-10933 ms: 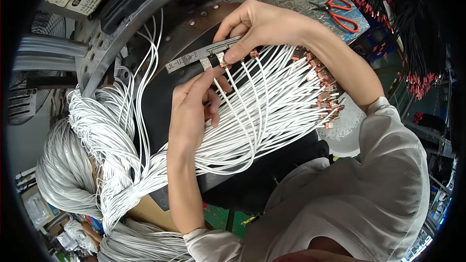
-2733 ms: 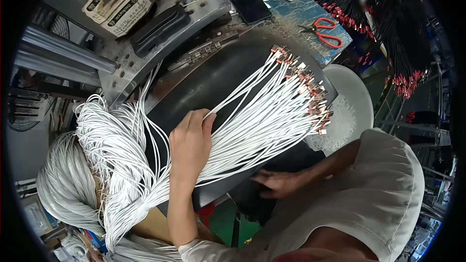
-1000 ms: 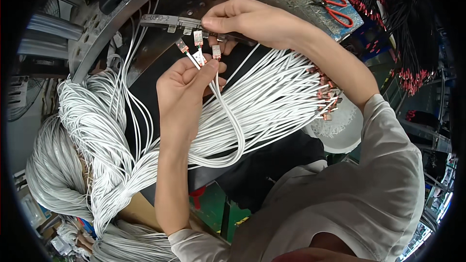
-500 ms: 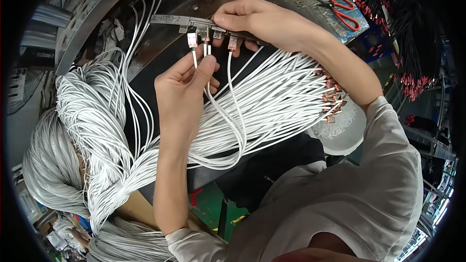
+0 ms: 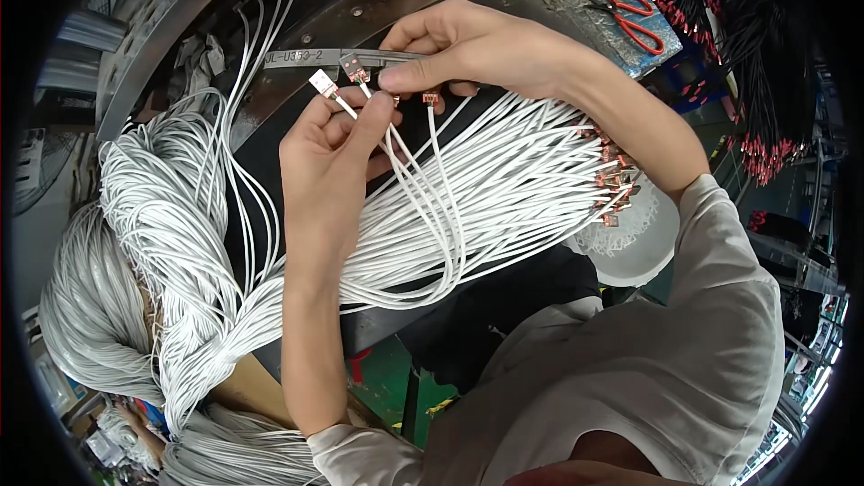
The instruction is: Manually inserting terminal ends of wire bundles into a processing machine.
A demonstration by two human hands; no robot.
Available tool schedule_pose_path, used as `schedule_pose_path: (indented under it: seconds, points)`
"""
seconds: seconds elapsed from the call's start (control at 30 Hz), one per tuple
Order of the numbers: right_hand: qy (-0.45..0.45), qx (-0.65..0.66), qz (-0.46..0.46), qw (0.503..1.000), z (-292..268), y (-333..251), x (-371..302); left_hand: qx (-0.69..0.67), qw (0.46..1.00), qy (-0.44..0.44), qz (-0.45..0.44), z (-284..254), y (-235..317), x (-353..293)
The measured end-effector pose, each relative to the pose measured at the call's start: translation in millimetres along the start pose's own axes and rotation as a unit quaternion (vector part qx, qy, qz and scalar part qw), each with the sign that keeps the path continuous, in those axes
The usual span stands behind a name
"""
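Pinched between the thumb and fingers of my left hand are white cables ending in bare USB connectors. One connector with a pale face tilts up to the left, and a greyer connector sticks up beside it. My right hand is closed over the right part of a narrow grey metal strip, its thumb close to the left fingertips. Another cable's connector shows just below the right fingers, partly covered. What lies under the right thumb is hidden.
A thick bundle of white cables spreads across the black work surface, connector ends at right. Coiled cables hang at left. Red-handled scissors lie on the blue board. A white round container stands right, near black cables.
The connectors in my left hand have tilted left, and a second one now stands beside the first. My right thumb has moved down and left toward the left fingertips.
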State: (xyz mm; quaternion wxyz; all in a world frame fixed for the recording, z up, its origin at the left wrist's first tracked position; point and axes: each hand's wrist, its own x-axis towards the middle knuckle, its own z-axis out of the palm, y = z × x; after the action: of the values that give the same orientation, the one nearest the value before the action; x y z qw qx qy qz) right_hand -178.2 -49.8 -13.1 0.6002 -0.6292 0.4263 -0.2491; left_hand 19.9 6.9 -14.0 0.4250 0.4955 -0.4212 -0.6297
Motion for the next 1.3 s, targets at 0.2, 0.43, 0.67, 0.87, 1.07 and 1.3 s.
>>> schedule_pose_path:
  seconds: [0.2, 0.43, 0.67, 0.87, 1.07, 1.3]
  points:
    - [0.024, -0.016, -0.013, 1.000, -14, 2, 4, 0.026, 0.995, -0.065, -0.077, -10, 8, -5]
    - [-0.010, -0.050, -0.010, 0.999, -15, -2, -1, 0.013, 0.995, -0.059, -0.076, -5, 7, -5]
    - [0.036, -0.027, -0.012, 0.999, -13, -9, -3, 0.007, 0.993, -0.091, -0.073, -5, 2, -8]
    - [-0.008, -0.035, -0.033, 0.999, -17, -3, 1, 0.037, 0.990, -0.100, -0.092, 0, 6, -9]
    - [-0.043, -0.125, -0.035, 0.991, -26, -14, 11, 0.044, 0.993, -0.083, -0.066, -7, 17, -7]
    - [0.100, -0.442, -0.285, 0.845, -48, -3, 79, 0.638, 0.637, 0.113, 0.417, -22, 32, 16]
